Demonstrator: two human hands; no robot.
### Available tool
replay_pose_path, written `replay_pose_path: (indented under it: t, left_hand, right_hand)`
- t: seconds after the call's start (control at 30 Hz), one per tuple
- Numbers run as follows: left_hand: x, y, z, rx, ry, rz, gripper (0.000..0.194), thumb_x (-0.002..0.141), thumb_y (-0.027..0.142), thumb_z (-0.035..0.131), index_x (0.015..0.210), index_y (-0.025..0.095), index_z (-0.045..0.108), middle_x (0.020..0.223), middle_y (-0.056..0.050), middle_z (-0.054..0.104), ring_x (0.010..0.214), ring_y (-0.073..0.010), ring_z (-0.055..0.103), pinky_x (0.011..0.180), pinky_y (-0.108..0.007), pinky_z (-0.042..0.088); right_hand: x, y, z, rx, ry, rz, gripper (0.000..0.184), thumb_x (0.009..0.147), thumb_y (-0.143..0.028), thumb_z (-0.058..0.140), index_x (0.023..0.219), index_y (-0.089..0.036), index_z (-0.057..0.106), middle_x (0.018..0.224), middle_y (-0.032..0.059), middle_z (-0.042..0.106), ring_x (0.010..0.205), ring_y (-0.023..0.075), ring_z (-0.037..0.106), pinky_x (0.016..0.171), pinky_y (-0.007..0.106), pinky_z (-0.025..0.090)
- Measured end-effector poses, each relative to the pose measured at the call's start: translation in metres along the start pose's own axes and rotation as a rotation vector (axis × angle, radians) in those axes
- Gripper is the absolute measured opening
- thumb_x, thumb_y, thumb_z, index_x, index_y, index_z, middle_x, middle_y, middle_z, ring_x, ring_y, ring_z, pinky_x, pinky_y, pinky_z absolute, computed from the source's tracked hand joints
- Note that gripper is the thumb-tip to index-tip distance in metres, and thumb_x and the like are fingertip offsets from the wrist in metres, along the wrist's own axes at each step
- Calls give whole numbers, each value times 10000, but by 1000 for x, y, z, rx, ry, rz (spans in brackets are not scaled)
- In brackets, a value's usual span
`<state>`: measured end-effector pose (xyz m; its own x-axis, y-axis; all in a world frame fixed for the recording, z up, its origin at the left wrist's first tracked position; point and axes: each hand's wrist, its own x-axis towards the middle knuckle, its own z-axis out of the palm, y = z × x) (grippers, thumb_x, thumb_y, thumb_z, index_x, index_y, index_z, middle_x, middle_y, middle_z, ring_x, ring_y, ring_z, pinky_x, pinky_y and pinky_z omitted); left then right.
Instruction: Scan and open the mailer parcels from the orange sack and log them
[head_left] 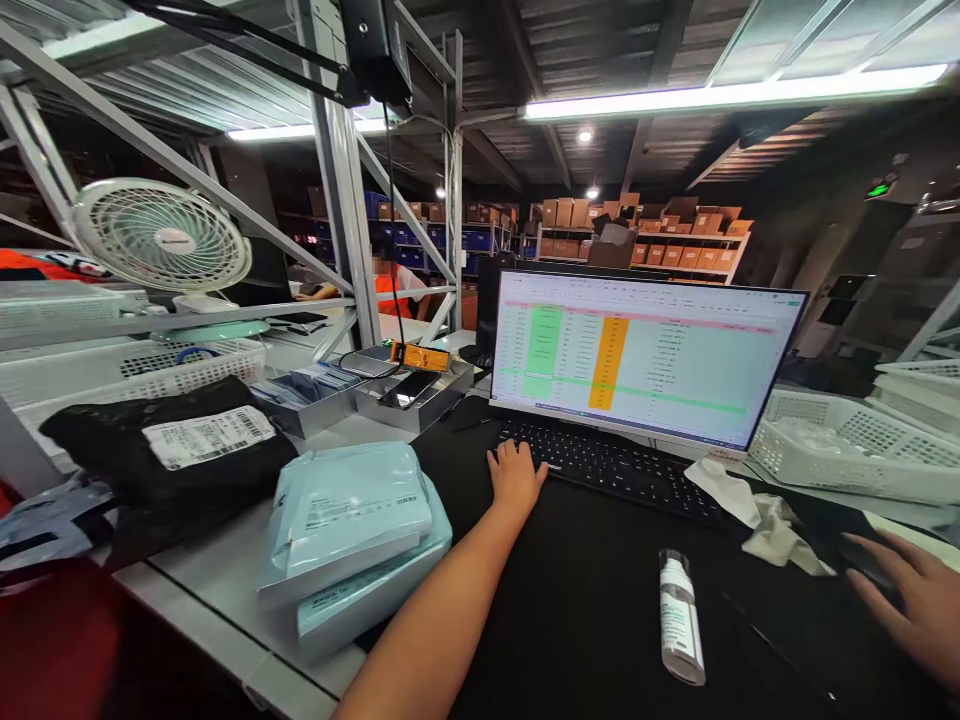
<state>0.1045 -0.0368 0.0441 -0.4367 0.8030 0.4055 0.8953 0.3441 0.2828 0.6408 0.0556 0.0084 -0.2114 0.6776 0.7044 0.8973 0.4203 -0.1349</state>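
Note:
My left hand (514, 477) rests at the left end of a black keyboard (615, 465), fingers stretched forward and flat, holding nothing. My right hand (911, 600) lies at the right edge on a dark mouse (862, 563), fingers spread over it. Behind the keyboard stands a monitor (645, 355) showing a spreadsheet with green and orange columns. Both hands are on a black desk mat (592, 610).
Two light blue parcels (349, 535) are stacked left of my arm, beside a black labelled bag (176, 445). A small white bottle (681, 618) lies on the mat near a crumpled cloth (757, 515). White baskets (840, 445) stand right, a fan (161, 238) left. A person sits far behind.

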Motion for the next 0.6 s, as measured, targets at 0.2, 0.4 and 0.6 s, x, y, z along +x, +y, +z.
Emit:
replay_pose_path:
  t: [0.2,0.4,0.6]
  left_hand:
    - [-1,2,-4,13,18,17,372,959,423,529,1198,148,604,1362,-191,563,1304,-330,487,1138,-555,328]
    - [3,1,-4,33,18,51,426,969,413,483,1249,108,582,1386,-231,540,1289,-350,496,1092,-558,359]
    - [5,-2,1,61,14,65,465,962,423,466,1269,97,594,1379,-229,550,1300,-363,487,1100,-564,355]
  right_hand:
    - [0,-213,-62,283,-690,-543,734,825,-69,428,1467,-420,486,1569,-36,364,1460,250,317,1162,490,392]
    - [22,-273,-50,295,-860,-733,524,751,14,584,1208,-229,666,1265,76,638,1343,341,443,1136,583,331]
    - [24,-265,-59,312,-737,-677,422,894,-120,625,1294,-251,594,1178,74,631,1072,255,576,948,409,444]
